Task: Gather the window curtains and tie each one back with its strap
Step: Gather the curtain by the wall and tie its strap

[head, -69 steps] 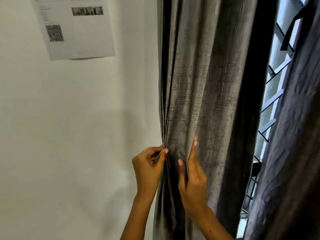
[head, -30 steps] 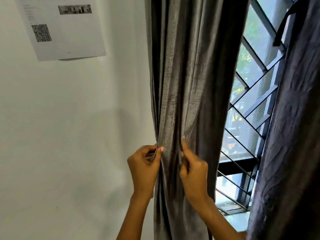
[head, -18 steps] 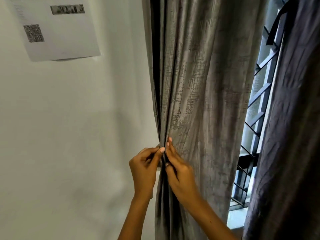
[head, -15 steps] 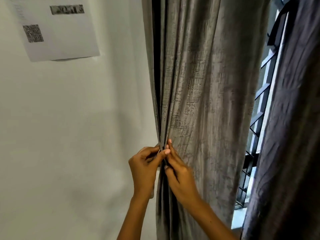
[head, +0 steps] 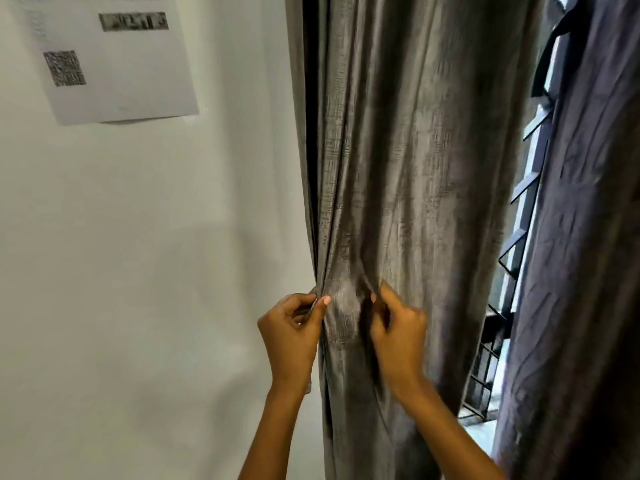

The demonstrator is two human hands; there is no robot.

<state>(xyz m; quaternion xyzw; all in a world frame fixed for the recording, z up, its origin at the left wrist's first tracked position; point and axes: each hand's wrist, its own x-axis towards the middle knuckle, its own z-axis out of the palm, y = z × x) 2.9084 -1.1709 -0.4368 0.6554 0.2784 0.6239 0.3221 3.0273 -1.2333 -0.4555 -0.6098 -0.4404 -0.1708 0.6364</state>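
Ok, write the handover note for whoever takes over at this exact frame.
Left hand pinches the wall-side edge of the grey textured curtain.
Right hand grips a fold just to the right of it.
Done: pleats partly bunched between the hands.
Left: finish gathering and tie it; no strap is visible on it.
The dark purple curtain at the right hangs untied, a dark strap dangling beside it.

White wall, paper sheet fixed at upper left.
A printed sheet was seen flat on the wall, bearing a QR code and a dark, blurred strip; its lower edge was slightly lifted.
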